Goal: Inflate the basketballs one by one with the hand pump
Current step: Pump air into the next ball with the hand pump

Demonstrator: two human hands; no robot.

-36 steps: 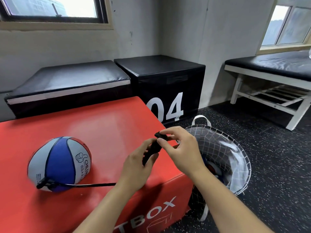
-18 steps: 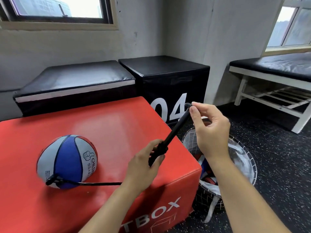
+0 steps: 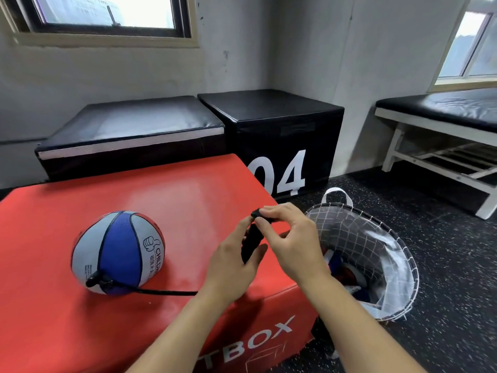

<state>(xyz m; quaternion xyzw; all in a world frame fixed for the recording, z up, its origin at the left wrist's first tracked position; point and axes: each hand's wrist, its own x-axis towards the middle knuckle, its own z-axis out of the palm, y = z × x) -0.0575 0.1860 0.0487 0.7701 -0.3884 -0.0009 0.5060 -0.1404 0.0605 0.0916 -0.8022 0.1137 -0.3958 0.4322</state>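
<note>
Half a second ago the pump's rod stood drawn out, slanting up toward the upper right with the right hand at its top; now the handle (image 3: 258,213) sits down against the barrel, so one push stroke has just been driven home and a charge of air has gone toward the ball; a second ago the pump looked just as closed, so this reads as steady pumping, mid-task on the first ball.

The pump (image 3: 250,242) is at centre frame, over the near right part of the red box (image 3: 166,200); its long axis runs steeply, lower end toward the bottom left, handle end toward the upper right, tilted a little off vertical. The left hand (image 3: 232,265) is wrapped round the barrel, fingers curled on it; the right hand (image 3: 291,242) pinches the handle between thumb and fingertips, the other fingers loosely bent.

The hose (image 3: 166,292) runs leftward from under the left hand, nearly level across the box top, to its fitting low on the ball; the ball (image 3: 118,251) lies left of centre on the box, well apart from the hands, its valve side facing the lower left; it looks rounded, though whether it is firm enough I cannot tell.

At right, on the floor beside the box, a net basket (image 3: 395,238) holds more balls, partly hidden; those seem yet to be done.
</note>
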